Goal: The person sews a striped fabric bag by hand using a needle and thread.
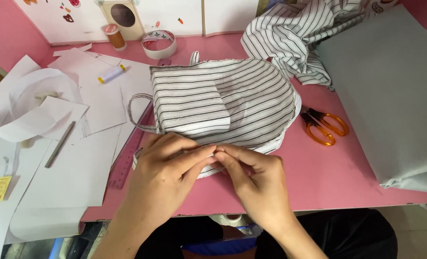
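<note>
Here, hands: left hand [163, 160] and right hand [251, 172] pinch the near edge of the striped fabric piece [223, 100].
Fabric: extends far from both hands, long axis left-right.
Nearer: equal.

Both hands [208, 168] fingertip to fingertip, pinching

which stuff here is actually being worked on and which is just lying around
In use: striped fabric piece, pinched at its near edge by left hand and right hand.

Lying about: orange scissors, tape roll, thread spools, ruler, paper sheets, grey fabric.
</note>
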